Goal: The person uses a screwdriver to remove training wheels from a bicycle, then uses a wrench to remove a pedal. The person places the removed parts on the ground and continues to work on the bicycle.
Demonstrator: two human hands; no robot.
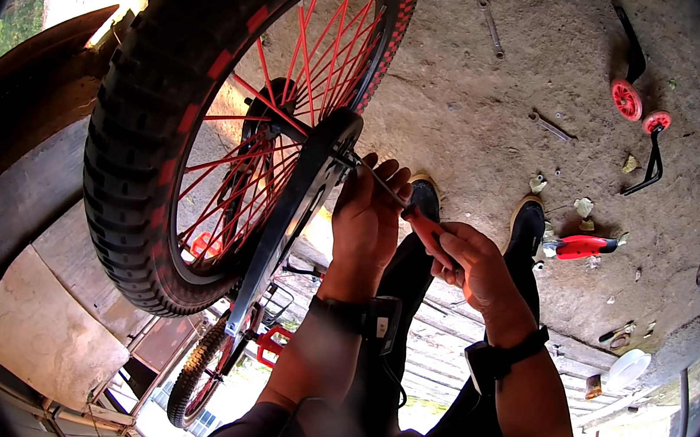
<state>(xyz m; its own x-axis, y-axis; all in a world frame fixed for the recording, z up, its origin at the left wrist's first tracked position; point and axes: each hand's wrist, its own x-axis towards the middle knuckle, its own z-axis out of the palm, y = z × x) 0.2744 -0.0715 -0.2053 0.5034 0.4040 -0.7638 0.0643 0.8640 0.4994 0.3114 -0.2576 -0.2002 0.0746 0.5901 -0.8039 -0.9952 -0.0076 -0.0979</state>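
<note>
A children's bicycle wheel (151,133) with red spokes and a knobby black tyre stands tilted at the left. A long black chain guard (292,211) runs beside its hub. In my right hand (472,260) is a screwdriver (425,230) with a red and black handle. Its shaft points up and left to the rounded end of the chain guard near the axle; the tip's exact contact is hard to see. My left hand (367,225) is palm up under the shaft, fingers stretched out beside the chain guard. Whether the fingers touch the shaft is unclear.
On the dirt floor lie two wrenches (490,28) (552,126) and two red training wheels (626,99) (656,122) on black brackets. A red-and-black piece (582,247) rests near my right shoe (528,223). Another bicycle wheel (195,374) shows at lower left.
</note>
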